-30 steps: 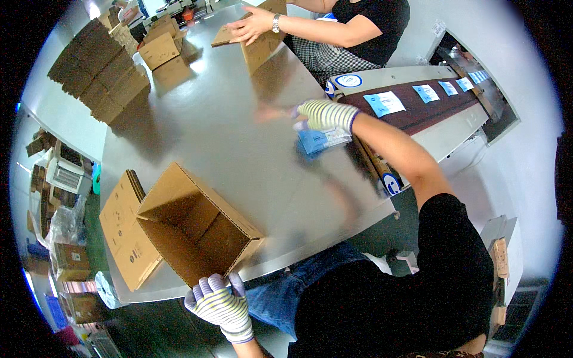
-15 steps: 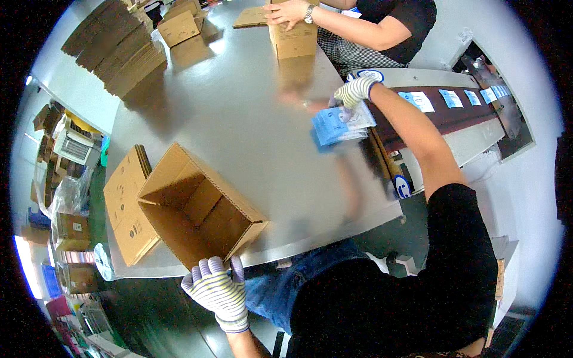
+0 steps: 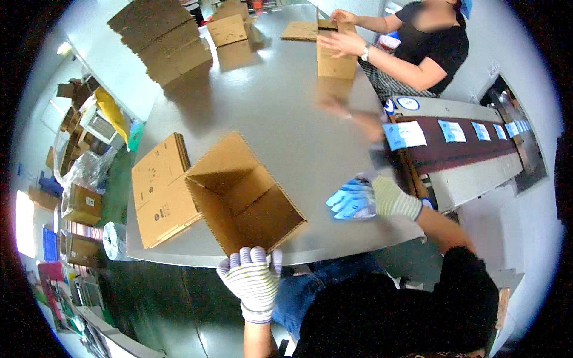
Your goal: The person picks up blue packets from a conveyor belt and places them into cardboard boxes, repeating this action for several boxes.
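An open, unfilled cardboard box (image 3: 256, 200) leans with its mouth toward me at the near edge of the table. My left hand (image 3: 252, 286), in a striped knit glove, grips the box's near rim with its fingers over the wall. To the right of the box, my gloved right hand (image 3: 394, 194) is closed around a small stack of blue-and-white packets (image 3: 351, 200) just above the tabletop. Motion blurs that hand a little. Its fingertips are partly hidden behind the packets.
Flattened cartons (image 3: 161, 191) lie left of the box on the metal table (image 3: 268, 107). More packets lie along a conveyor belt (image 3: 444, 152) at right. Across the table a co-worker's hands (image 3: 343, 43) touch another box (image 3: 335, 62). Stacked cardboard (image 3: 161, 45) stands far left.
My right hand has brought the packets from beside the conveyor's end toward me. Another packet now shows at the belt's end. My left hand stays on the box rim; the view has shifted.
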Demonstrator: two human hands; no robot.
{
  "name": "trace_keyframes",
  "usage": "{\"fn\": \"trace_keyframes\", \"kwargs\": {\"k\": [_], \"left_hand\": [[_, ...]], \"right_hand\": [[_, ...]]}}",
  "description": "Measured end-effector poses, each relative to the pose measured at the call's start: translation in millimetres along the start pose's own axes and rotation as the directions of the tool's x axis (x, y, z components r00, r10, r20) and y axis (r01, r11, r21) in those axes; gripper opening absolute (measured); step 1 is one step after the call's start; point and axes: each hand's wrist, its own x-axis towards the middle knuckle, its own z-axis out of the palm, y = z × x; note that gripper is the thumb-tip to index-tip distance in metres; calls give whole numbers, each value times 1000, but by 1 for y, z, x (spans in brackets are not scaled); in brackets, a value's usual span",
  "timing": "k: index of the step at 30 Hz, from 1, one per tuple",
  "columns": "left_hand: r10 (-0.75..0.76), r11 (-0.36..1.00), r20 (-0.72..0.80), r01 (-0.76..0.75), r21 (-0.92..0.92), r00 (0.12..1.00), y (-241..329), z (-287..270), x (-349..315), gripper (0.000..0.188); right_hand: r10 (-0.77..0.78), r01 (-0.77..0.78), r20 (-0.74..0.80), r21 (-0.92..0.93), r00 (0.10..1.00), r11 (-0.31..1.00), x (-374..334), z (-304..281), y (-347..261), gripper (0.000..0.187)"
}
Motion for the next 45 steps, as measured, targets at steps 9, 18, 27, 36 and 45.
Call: {"fn": "trace_keyframes", "kwargs": {"k": [9, 18, 27, 36, 45], "left_hand": [[10, 999, 46, -8, -31, 999, 6, -2, -1, 25], [81, 996, 77, -83, 16, 994, 30, -3, -11, 24], [167, 984, 69, -171, 52, 984, 50, -6, -22, 24], [129, 992, 49, -128, -17, 990, 43, -3, -23, 28], [108, 994, 33, -107, -39, 994, 36, -2, -19, 28]], "right_hand": [[23, 134, -189, 772, 982, 621, 0, 36, -31, 35], [-669, 675, 216, 54, 711, 736, 28, -24, -213, 42], [-427, 715, 592, -659, 684, 233, 60, 102, -175, 20], [-452, 868, 741, -430, 497, 251, 57, 75, -197, 18], [-541, 538, 207, -614, 815, 577, 67, -92, -207, 46]]}}
